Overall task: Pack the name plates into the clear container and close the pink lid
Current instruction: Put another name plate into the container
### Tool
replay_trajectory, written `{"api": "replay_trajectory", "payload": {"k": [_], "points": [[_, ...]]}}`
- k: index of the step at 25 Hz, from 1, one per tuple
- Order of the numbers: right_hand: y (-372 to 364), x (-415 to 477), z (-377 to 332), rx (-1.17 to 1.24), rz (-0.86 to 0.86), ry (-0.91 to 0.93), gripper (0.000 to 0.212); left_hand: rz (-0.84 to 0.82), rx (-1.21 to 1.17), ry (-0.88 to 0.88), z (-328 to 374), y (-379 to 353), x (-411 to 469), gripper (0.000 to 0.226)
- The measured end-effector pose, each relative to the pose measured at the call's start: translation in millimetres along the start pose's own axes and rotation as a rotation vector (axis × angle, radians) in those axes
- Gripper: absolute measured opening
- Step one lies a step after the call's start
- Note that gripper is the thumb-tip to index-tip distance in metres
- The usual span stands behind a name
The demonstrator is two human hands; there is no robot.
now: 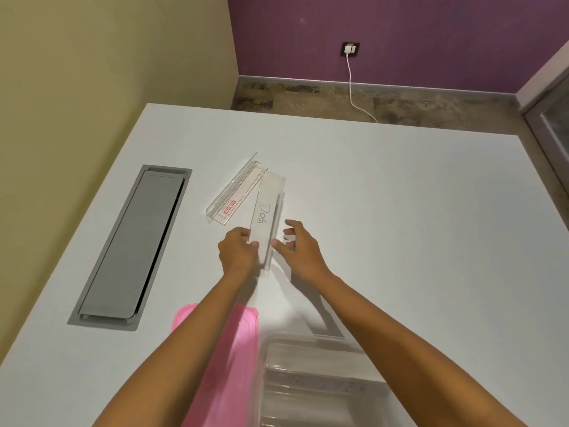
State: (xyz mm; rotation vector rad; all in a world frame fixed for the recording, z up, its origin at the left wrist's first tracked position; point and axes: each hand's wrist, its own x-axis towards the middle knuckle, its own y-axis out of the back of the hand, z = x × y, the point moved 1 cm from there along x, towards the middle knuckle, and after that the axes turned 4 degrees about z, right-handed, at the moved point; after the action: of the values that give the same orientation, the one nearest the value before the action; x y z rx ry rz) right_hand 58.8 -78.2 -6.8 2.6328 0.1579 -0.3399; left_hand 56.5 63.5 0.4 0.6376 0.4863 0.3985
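Left hand [238,251] pinches the near end of the clear acrylic name plate marked "Dos" [265,218], long axis running away from the person, right hand [297,245] spread open just beside it, second red-labelled plate [234,194] farther left, clear plastic container [311,383] and pink lid [221,365] near, partly arm-covered, contents unclear.

A big white tabletop [400,211] is filling the middle. A grey flap [129,245] is sitting in it on the left. Far away, a white plug [350,49] is sticking in the purple wall [431,32], and its cord [354,94] is hanging down to the floor [415,106]. A yellow wall [92,72] is standing on the left.
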Motion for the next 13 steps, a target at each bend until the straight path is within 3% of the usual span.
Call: {"api": "replay_trajectory", "payload": {"k": [4,6,8,11,13], "points": [[7,-11,-5,0.331,-0.074,-0.220,0.068,-0.260,-0.378,0.190,6,-1,-21,0.015],[14,-14,-2,0.490,-0.164,-0.266,0.063,-0.404,-0.577,0.280,11,1,-34,0.023],[23,-19,1,0.505,-0.237,-0.231,0.052,-0.479,-0.632,0.245,15,8,-46,0.026],[38,-34,-1,0.429,-0.245,-0.161,0.037,-0.432,-0.518,0.092,11,16,-57,0.041],[49,-44,-1,0.397,-0.229,-0.144,0.037,-0.197,-0.344,-0.094,9,24,-61,0.069]]}}
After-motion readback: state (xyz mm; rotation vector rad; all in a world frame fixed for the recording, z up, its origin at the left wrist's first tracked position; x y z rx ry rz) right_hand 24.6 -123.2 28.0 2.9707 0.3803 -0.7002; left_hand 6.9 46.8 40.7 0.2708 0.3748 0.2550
